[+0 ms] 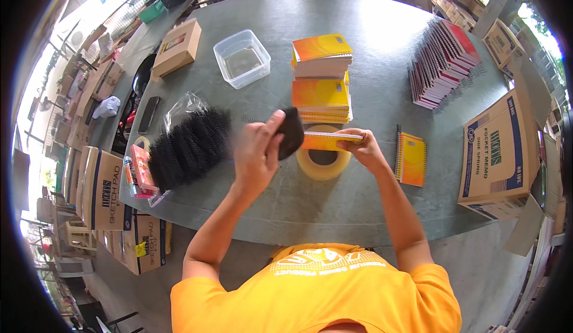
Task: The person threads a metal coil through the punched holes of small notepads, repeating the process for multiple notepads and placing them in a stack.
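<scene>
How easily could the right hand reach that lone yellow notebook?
Probably yes: the lone notebook lies close by, to the right of the right hand, with nothing visible between them. That hand holds another notebook, though, so its grip may need freeing first.

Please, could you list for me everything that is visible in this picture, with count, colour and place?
table: one, grey-green, centre
notebook stacks: two, yellow-orange, mid-table
held notebook: one, yellow-orange, right hand
spiral notebook: one, yellow-orange, right of tape
tape roll: one, yellowish, before stacks
red notebooks: many, red-white, table's far right
plastic container: one, clear, left of stacks
flat box: one, brown, far left
spiral coils: uncounted bundle, black, left
small packs: several, pinkish-red, left edge
right carton: one, brown, right edge
left cartons: at least two, brown, lower left
dark object: one, black, left hand
background clutter: uncounted, mixed, around table
shirt: one, yellow, bottom
left hand: one, bare, centre
right hand: one, bare, right of centre
</scene>
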### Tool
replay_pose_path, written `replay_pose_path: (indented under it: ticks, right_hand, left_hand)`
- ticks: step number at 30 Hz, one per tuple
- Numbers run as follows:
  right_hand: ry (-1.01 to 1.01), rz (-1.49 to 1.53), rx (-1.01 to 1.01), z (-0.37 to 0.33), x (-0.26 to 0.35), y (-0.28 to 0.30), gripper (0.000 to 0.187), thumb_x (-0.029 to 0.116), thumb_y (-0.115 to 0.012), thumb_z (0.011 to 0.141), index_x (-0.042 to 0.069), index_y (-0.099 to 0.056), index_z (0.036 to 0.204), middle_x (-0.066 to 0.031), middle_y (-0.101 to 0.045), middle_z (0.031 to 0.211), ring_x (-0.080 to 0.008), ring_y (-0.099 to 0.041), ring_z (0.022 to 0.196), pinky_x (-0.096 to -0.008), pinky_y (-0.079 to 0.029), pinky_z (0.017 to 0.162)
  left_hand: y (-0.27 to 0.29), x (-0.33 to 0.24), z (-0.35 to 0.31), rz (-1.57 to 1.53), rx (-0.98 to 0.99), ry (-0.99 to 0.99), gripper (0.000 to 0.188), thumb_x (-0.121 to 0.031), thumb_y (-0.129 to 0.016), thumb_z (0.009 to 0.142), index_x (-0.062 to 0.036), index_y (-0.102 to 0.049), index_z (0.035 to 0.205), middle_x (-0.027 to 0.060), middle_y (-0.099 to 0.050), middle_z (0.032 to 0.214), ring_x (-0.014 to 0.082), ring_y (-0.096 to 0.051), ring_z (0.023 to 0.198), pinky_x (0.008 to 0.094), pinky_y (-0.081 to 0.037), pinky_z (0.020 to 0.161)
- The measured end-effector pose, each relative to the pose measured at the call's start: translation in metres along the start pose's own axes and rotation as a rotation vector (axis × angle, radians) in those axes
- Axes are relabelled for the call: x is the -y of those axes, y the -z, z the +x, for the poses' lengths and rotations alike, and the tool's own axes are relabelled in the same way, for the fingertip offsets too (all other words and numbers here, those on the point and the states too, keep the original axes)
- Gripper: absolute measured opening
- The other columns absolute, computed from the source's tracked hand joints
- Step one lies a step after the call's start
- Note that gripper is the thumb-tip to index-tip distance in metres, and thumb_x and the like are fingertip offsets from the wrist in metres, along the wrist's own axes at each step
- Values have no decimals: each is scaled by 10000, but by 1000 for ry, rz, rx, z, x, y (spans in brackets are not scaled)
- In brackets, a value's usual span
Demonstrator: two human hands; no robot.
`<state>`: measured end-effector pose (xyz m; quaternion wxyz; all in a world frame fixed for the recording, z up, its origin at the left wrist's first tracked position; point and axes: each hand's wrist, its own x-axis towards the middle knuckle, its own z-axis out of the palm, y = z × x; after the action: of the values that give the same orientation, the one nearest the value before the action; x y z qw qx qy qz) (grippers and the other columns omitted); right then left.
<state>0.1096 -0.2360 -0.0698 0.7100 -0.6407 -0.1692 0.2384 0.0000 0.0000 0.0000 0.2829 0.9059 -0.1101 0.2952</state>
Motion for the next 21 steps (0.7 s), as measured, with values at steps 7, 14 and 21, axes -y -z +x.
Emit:
replay_pose_path:
  ticks: [7,14,21]
  right_hand:
    - [45,-18,18,0,-2,7,209,18,-687,800,-7,-661,1006,-20,-670,916,-95,-593,850,-230,-476,800]
    - [84,2,57,-3,-3,3,200,22,-685,807,-3,-660,1004,-12,-662,898,-83,-584,838,-222,-476,782]
    - [71,-52,28,-4,-5,-1,181,5,-658,813,7,-667,993,-3,-666,902,-70,-566,831,-225,-461,786]
  left_hand:
    - [2,-6,4,-41,-53,30,508,10,-676,745,-182,-604,1209,100,-583,822,249,-574,732,341,-486,663]
    - [7,-13,11,-88,-82,52,468,21,-649,766,-115,-596,1211,99,-604,828,239,-572,741,339,-474,680]
    - [-1,-11,-5,-246,92,110,515,30,-660,738,-136,-594,1221,98,-581,765,253,-588,745,330,-489,701]
